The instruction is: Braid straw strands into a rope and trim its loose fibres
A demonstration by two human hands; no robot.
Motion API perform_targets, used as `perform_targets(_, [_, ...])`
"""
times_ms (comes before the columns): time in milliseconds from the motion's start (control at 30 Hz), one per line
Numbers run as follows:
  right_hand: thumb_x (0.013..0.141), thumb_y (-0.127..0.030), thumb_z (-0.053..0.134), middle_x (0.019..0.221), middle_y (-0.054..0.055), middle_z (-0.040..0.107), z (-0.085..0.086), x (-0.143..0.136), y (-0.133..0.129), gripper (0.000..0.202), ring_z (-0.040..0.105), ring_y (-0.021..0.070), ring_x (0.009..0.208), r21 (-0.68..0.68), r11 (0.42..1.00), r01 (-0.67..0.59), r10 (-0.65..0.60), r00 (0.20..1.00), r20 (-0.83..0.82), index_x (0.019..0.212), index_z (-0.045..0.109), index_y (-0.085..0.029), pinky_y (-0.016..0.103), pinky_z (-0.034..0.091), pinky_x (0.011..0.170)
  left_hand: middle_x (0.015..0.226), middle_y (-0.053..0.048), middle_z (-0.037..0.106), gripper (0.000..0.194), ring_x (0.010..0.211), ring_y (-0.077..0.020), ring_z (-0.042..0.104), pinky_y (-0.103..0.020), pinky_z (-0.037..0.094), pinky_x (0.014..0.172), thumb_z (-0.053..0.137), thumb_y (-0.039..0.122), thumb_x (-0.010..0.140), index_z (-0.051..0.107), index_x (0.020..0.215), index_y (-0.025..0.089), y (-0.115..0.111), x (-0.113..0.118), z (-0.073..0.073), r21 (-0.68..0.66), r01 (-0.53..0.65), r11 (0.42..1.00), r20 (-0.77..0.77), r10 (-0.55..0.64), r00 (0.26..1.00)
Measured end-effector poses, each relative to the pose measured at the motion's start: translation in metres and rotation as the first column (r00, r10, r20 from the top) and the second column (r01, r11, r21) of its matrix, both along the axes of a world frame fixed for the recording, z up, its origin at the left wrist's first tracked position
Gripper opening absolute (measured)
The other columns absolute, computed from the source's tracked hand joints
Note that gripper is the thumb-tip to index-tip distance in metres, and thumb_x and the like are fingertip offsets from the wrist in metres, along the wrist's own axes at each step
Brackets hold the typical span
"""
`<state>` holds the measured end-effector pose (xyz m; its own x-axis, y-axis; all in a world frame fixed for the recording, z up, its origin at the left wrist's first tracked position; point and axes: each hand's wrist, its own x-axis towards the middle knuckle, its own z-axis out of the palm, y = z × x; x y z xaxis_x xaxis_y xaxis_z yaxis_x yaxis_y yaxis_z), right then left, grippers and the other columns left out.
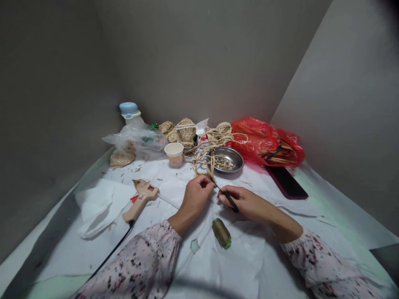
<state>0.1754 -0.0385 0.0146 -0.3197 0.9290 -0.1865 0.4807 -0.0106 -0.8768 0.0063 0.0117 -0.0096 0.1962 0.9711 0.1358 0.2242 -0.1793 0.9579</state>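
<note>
My left hand (pixel 199 192) is closed, its thumb and fingers pinching the near end of a twisted straw cord (pixel 211 162). The cord's loose loops run back over the rim of a steel bowl (pixel 240 160). In my right hand (pixel 241 199) is a slim tool with a black handle (pixel 230 202), which looks like small scissors. Its metal tip lies against the cord right beside my left fingertips. A spool of olive thread (pixel 221 234) lies on its side just in front of my hands.
Left of my hands lies a corded glue gun (pixel 141 201). Behind stand a paper cup (pixel 174 154), a blue-capped bottle (pixel 129 112) and woven straw pieces (pixel 186 132). A red plastic bag (pixel 255 141) and a phone (pixel 286 182) sit at the right. White paper (pixel 249 265) covers the table.
</note>
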Motion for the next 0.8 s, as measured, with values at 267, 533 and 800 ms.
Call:
perform_targets(267, [0.085, -0.053, 0.053, 0.067, -0.004, 0.044, 0.0029, -0.0024, -0.0012, 0.033, 0.040, 0.0112, 0.060, -0.021, 1.000, 0.012, -0.012, 1.000, -0.027, 0.080, 0.052, -0.020, 0.024, 0.032, 0.055, 0.062, 0.001, 0.057, 0.007, 0.061, -0.0140, 0.050, -0.025, 0.038, 0.061, 0.053, 0.022, 0.068, 0.057, 0.063, 0.018, -0.0024, 0.0006, 0.0024, 0.014, -0.001, 1.000, -0.024, 0.001, 1.000])
perform_targets(533, [0.086, -0.050, 0.052, 0.070, -0.003, 0.046, 0.0036, -0.0031, -0.0012, 0.029, 0.040, 0.0117, 0.063, -0.011, 1.000, 0.004, -0.004, 0.999, -0.035, 0.083, 0.052, -0.021, 0.024, 0.033, 0.057, 0.066, 0.000, 0.059, 0.008, 0.065, -0.0152, 0.053, -0.026, 0.040, 0.064, 0.054, 0.024, 0.068, 0.057, 0.064, 0.018, -0.0018, 0.0006, 0.0035, 0.019, 0.005, 1.000, -0.008, -0.005, 1.000])
perform_targets(800, [0.085, -0.053, 0.053, 0.067, -0.004, 0.043, 0.0016, -0.0032, -0.0020, 0.035, 0.038, 0.0107, 0.062, 0.031, 0.999, 0.009, -0.008, 1.000, -0.024, 0.078, 0.051, -0.019, 0.023, 0.030, 0.055, 0.064, 0.001, 0.057, 0.008, 0.063, -0.0143, 0.050, -0.025, 0.038, 0.062, 0.054, 0.023, 0.069, 0.056, 0.065, 0.017, -0.0024, -0.0002, 0.0024, 0.011, 0.006, 1.000, -0.014, -0.005, 1.000])
